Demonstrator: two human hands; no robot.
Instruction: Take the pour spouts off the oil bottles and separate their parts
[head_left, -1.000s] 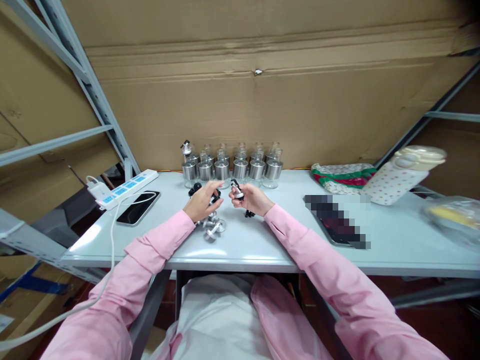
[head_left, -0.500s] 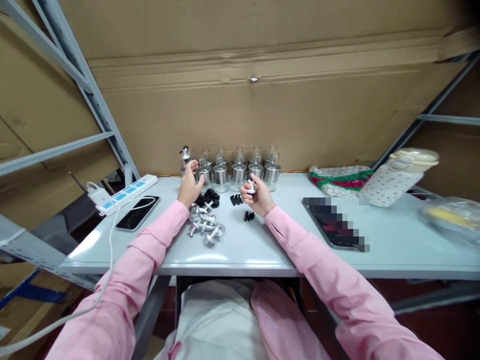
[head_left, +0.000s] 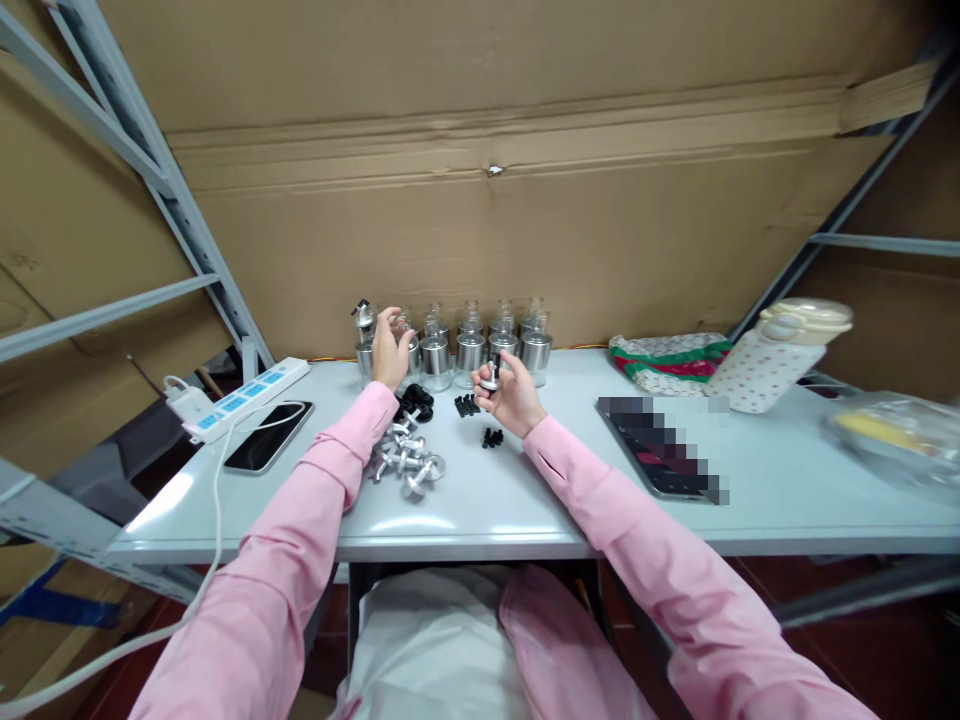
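My left hand (head_left: 390, 352) is raised among the left bottles, thumb and fingers apart around the side of a glass bottle (head_left: 409, 357) with a steel sleeve; whether it touches the glass I cannot tell. In my right hand (head_left: 511, 392) is a silver pourer spout (head_left: 490, 380) with a black part, gripped between thumb and fingers. At the row's left end, one bottle bears a similar pourer (head_left: 364, 316) with a black flap. Below my hands lie silver pourer parts (head_left: 409, 458), black rings (head_left: 416, 402) and small black pieces (head_left: 466, 405).
Several sleeved glass bottles (head_left: 470, 352) stand in two rows against the cardboard. To the left are a power strip (head_left: 247, 398) and a phone (head_left: 270, 438). Another phone (head_left: 660, 450), a patterned cloth (head_left: 667, 362), a dotted drinking bottle (head_left: 772, 355) and a plastic-wrapped bowl (head_left: 900, 440) occupy the right.
My left hand has reached slightly farther in, closer to the bottle beside the one with the pourer. My right hand still holds the pourer spout, now turned a little. The view has shifted slightly.
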